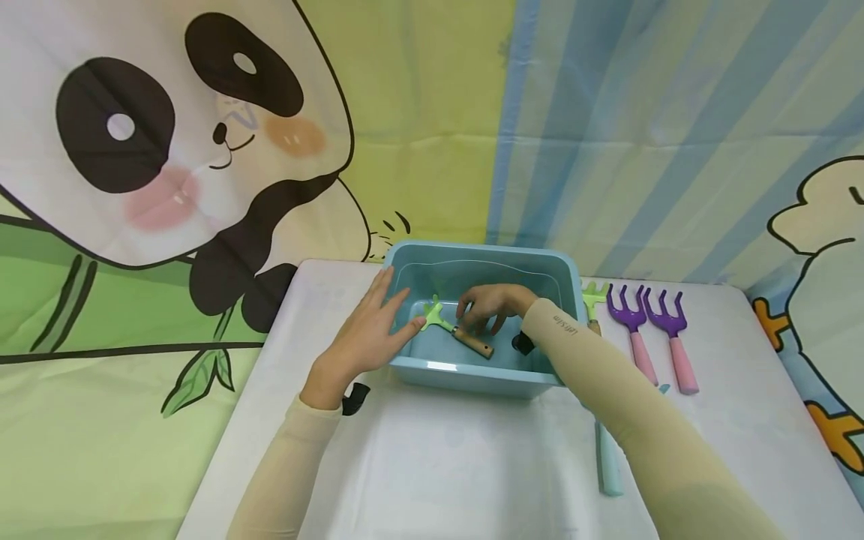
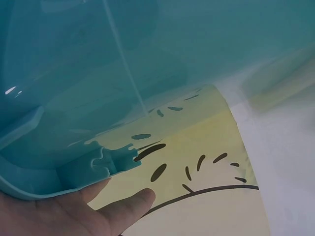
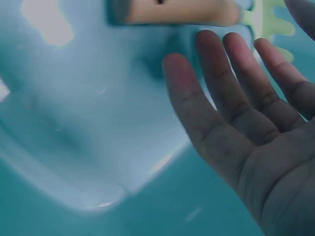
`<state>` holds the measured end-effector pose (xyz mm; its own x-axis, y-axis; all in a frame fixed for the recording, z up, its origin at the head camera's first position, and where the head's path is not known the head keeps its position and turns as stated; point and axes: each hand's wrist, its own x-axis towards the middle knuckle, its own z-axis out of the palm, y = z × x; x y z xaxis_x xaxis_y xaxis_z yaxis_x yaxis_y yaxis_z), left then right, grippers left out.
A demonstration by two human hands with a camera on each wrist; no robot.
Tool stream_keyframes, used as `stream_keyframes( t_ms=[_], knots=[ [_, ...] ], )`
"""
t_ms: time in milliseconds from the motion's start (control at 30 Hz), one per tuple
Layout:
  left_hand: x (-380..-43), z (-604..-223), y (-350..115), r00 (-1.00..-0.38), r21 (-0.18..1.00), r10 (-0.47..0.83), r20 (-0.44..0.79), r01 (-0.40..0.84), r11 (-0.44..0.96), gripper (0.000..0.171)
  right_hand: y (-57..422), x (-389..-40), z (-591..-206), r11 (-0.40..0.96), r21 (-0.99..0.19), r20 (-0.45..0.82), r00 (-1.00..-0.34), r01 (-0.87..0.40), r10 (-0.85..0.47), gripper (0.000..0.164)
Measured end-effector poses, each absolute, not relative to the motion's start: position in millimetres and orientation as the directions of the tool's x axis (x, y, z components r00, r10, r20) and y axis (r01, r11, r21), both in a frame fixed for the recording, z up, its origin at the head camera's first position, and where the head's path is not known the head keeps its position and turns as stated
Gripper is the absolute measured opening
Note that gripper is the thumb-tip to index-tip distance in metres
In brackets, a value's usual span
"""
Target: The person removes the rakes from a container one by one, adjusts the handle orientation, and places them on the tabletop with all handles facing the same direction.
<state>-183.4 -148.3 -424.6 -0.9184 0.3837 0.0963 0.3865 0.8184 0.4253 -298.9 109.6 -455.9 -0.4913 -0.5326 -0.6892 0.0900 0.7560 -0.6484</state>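
A light-blue plastic bin [image 1: 486, 381] stands on the white table. Inside it lies a small hand rake with a green head [image 1: 432, 313] and a wooden handle [image 1: 474, 342]. My right hand [image 1: 489, 304] is down in the bin beside the rake, holding nothing. In the right wrist view, its fingers [image 3: 246, 93] are spread and slightly bent, just below the wooden handle [image 3: 177, 12]. My left hand [image 1: 370, 330] rests at the bin's left rim with fingers extended. The left wrist view shows that hand [image 2: 74, 211] against the outside of the rim.
Right of the bin lie two purple hand forks [image 1: 628, 315] with pink handles and another green-headed tool [image 1: 594, 294]. A tool with a pale-blue handle [image 1: 609, 465] is partly hidden under my right forearm. A printed panda curtain [image 1: 432, 135] hangs behind the table.
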Motion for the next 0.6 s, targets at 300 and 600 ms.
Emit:
stream_keyframes(
  t_ms=[300,600],
  knots=[
    [-184,-423,-146,-0.918,0.419,0.386,0.092,0.387,0.821,0.080,107,-291,-472,0.809,-0.584,-0.725,-0.497,0.075,-0.477,0.034],
    [-183,-423,-147,-0.919,0.428,0.383,0.091,0.383,0.819,0.077,98,-278,-475,0.823,-0.568,-0.684,-0.556,0.001,-0.471,0.033]
  ],
)
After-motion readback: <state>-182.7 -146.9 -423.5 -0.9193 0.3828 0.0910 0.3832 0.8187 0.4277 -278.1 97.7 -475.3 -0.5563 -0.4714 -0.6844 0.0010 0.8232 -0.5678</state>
